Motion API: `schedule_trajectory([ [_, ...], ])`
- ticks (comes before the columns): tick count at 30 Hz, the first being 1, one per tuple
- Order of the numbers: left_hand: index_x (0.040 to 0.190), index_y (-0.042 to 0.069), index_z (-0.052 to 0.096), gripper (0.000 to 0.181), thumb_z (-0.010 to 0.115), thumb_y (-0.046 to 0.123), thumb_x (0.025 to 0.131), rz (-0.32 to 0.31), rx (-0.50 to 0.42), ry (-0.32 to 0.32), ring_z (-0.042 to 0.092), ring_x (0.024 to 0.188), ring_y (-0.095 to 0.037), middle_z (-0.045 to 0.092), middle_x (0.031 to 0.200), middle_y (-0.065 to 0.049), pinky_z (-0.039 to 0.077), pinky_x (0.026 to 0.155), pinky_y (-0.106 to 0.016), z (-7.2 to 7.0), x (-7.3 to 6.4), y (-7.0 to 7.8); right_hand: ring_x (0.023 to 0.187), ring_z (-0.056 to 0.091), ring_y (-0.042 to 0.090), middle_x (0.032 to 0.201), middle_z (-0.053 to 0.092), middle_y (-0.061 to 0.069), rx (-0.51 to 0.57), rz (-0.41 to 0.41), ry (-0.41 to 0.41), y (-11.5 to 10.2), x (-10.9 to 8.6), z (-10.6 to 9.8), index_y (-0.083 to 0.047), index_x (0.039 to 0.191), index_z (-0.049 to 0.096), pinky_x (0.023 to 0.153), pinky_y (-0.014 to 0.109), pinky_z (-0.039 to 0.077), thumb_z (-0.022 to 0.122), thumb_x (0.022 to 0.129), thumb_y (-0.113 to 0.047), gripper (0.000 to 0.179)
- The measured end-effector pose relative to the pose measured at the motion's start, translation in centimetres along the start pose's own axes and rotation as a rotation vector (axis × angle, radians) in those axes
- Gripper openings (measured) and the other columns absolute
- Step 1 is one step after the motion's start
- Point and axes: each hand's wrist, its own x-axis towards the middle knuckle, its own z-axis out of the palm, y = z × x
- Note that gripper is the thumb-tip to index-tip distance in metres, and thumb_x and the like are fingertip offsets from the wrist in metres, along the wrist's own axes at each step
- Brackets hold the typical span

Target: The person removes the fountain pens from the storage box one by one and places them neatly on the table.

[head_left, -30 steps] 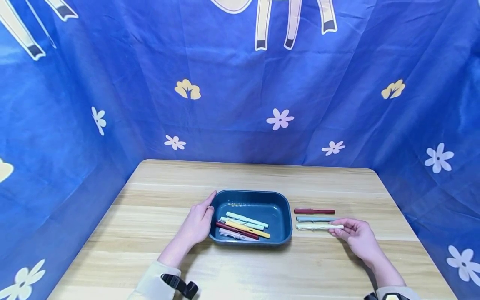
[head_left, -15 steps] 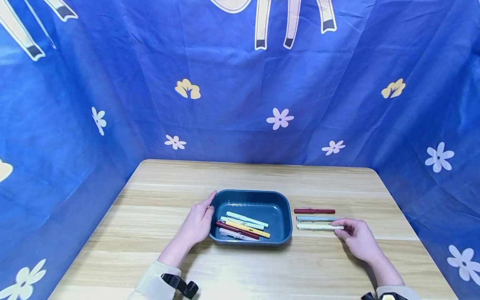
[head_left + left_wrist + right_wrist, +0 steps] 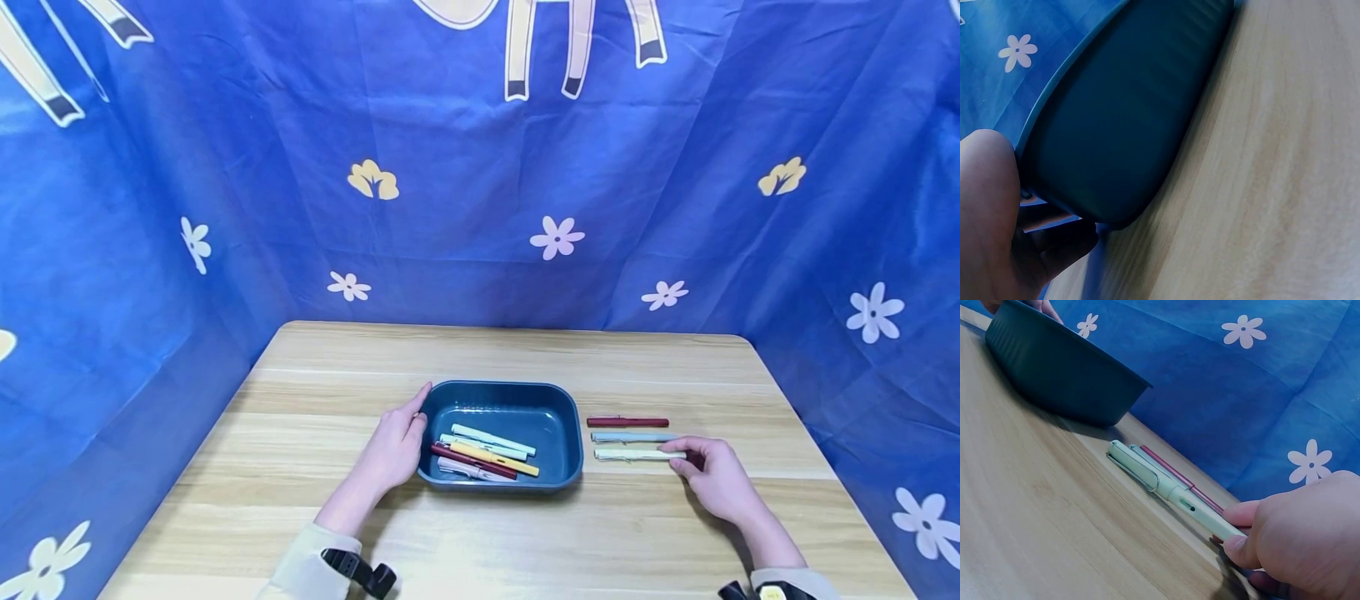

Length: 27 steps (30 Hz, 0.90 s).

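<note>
A dark teal rectangular bin (image 3: 551,433) stands on the table with several pens in it. At its left end my left hand (image 3: 390,446) grips the rim, with the thumb at the edge and fingers against the outer wall (image 3: 1116,119) in the left wrist view. To the right of the bin, my right hand (image 3: 712,475) pinches the right end of a pale green pen (image 3: 633,455) between thumb and fingers. In the right wrist view this pen (image 3: 1138,469) has its clip end pointing to the bin. Just behind it lie a light blue pen (image 3: 630,437) and a dark red pen (image 3: 627,422), roughly parallel.
Inside the bin, a yellow pen (image 3: 495,457) crosses a dark red one (image 3: 465,457), beside pale mint and lavender pens. The wooden table (image 3: 487,542) ends at a blue curtain (image 3: 450,275) behind and at both sides.
The pale green pen has shifted very slightly to the right and now lies straighter in the row. My left hand and the bin stay put.
</note>
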Motion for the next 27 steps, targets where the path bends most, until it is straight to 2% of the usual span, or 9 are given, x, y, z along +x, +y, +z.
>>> schedule_trajectory([
  [5, 0.152, 0.014, 0.037, 0.049, 0.042, 0.013, 0.103, -0.002, 0.007, -0.002, 0.046, 0.131, -0.029, 0.049, 0.142, -0.019, 0.035, 0.11, -0.048, 0.0, 0.0, 0.0, 0.063, 0.05, 0.01, 0.075, 0.061, -0.004, -0.009, 0.006, 0.004, 0.0, 0.0, 0.0, -0.014, 0.099, 0.074, 0.054, 0.024, 0.043, 0.07, 0.085, 0.004, 0.023],
  [15, 0.152, 0.012, 0.037, 0.049, 0.042, 0.011, 0.103, 0.007, 0.0, 0.003, 0.046, 0.131, -0.028, 0.049, 0.142, -0.018, 0.035, 0.11, -0.049, 0.0, 0.0, -0.1, 0.065, 0.051, 0.011, 0.086, 0.066, -0.003, -0.009, 0.024, -0.001, 0.0, 0.0, -0.1, -0.016, 0.1, 0.075, 0.055, 0.024, 0.044, 0.072, 0.085, 0.001, 0.023],
  [27, 0.151, 0.013, 0.039, 0.049, 0.043, 0.012, 0.103, 0.007, -0.001, 0.007, 0.047, 0.13, -0.028, 0.05, 0.141, -0.017, 0.036, 0.11, -0.047, 0.0, 0.0, 0.0, 0.078, 0.067, 0.014, 0.098, 0.073, 0.001, 0.044, -0.04, 0.019, -0.5, 0.0, -1.4, -0.013, 0.102, 0.075, 0.067, 0.022, 0.053, 0.073, 0.085, -0.001, 0.021],
])
